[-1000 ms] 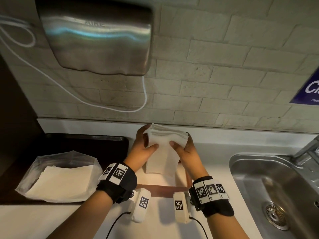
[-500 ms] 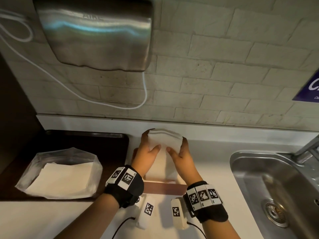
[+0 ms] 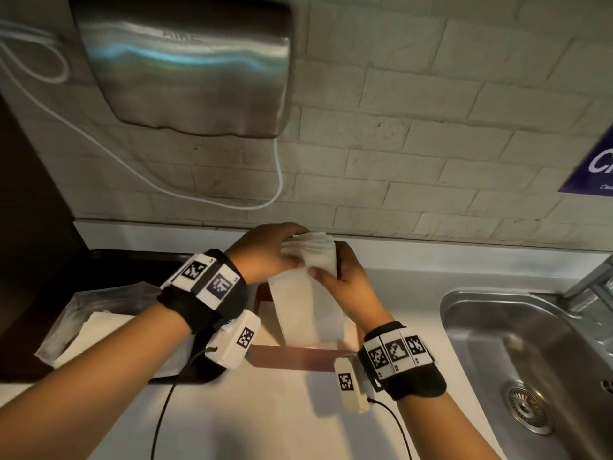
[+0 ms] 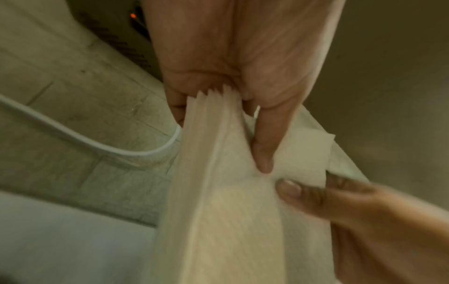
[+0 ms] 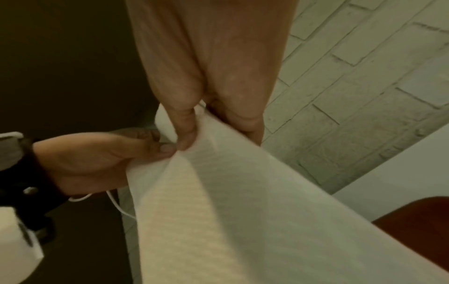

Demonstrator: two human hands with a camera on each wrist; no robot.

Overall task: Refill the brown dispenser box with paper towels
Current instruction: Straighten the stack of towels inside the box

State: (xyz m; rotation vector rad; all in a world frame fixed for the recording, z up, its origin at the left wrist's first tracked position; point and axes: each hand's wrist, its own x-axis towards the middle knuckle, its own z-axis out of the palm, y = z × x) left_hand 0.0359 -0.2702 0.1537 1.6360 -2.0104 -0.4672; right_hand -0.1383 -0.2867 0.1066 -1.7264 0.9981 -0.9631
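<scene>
A stack of white paper towels [image 3: 310,293] stands on end, tilted, inside the open brown dispenser box [image 3: 298,356] on the white counter. My left hand [image 3: 265,254] grips the stack's top left edge, thumb on the front, fingers behind. My right hand [image 3: 345,280] pinches the right side, thumb on the front sheet. The left wrist view shows the towels [image 4: 218,211] fanned at the top under my left hand [image 4: 230,96]. In the right wrist view my right hand [image 5: 209,115] holds the towels [image 5: 230,211]. The box's far end is hidden behind the hands.
A clear plastic bag with more towels [image 3: 96,327] lies on a dark tray [image 3: 109,260] to the left. A steel sink [image 3: 530,360] is at the right. A steel hand dryer [image 3: 185,61] with a white cable hangs on the brick wall above.
Both hands have slid to the stack's top end and turned it clockwise, so the towels lean towards the left. The camera has moved closer.
</scene>
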